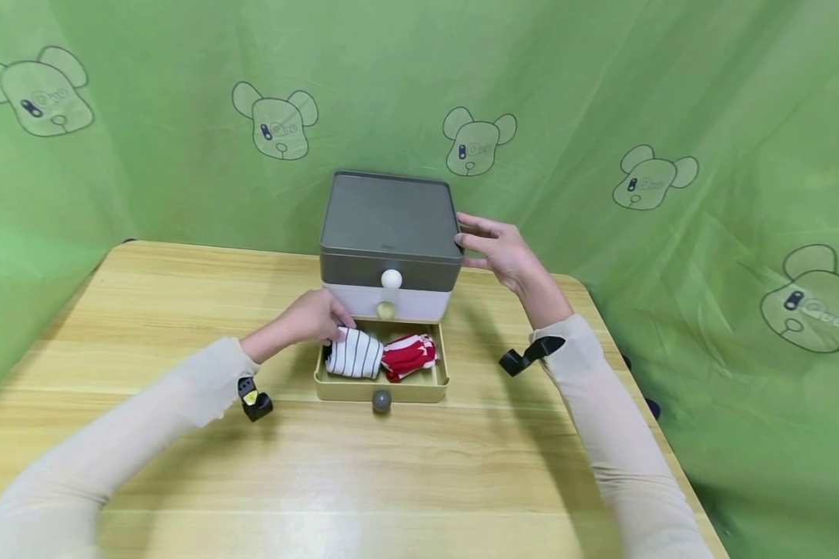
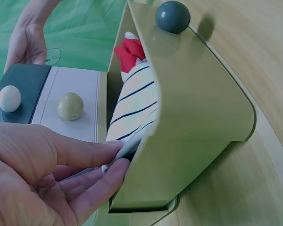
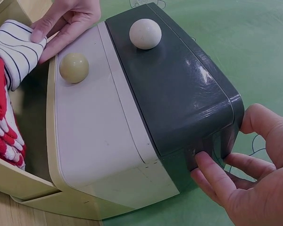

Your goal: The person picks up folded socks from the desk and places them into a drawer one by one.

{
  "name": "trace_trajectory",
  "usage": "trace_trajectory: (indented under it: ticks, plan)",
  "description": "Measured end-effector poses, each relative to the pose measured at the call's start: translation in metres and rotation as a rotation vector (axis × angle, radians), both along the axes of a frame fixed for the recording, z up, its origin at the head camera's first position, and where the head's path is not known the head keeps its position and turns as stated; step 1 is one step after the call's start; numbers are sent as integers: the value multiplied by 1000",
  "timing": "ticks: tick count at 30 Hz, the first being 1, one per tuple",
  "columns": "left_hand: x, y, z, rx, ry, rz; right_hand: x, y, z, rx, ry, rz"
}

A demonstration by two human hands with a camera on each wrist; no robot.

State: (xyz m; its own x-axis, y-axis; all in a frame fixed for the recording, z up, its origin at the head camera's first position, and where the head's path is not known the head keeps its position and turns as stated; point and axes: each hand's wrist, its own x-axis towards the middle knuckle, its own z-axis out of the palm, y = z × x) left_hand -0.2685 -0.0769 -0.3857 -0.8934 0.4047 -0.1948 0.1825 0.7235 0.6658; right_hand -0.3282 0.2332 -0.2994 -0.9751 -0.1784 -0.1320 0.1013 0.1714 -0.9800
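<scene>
A small drawer unit (image 1: 391, 213) stands on the table with its bottom beige drawer (image 1: 419, 394) pulled out. Inside lie a folded white cloth with dark stripes (image 1: 353, 354) and a bundled red-and-white cloth piece (image 1: 409, 355), side by side. My left hand (image 1: 315, 317) reaches in at the drawer's left side. Its thumb and fingers pinch the striped cloth's edge, as the left wrist view shows closely. My right hand (image 1: 499, 252) rests its spread fingertips against the right side of the unit's grey top tier (image 3: 179, 89), beside a recess there. Its palm stays off the surface.
The middle tier (image 3: 99, 117) is white with a beige round knob (image 3: 74, 68); the grey tier has a white knob (image 3: 145, 34). A dark grey knob (image 1: 381, 401) sticks out from the pulled drawer's front. Behind the wooden table (image 1: 182, 310) hangs a green curtain (image 1: 391, 62).
</scene>
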Motion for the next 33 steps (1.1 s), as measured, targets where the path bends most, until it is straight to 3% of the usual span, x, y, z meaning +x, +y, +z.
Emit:
trace_trajectory:
  ticks: [15,25,33]
  plan:
    - [8,-2,0,-52,229,-38,0,0,0,-16,3,4]
    - [13,-7,6,-8,240,-6,-1,0,-1,-17,1,5]
    - [15,-10,11,26,206,26,-1,0,-2,-16,6,5]
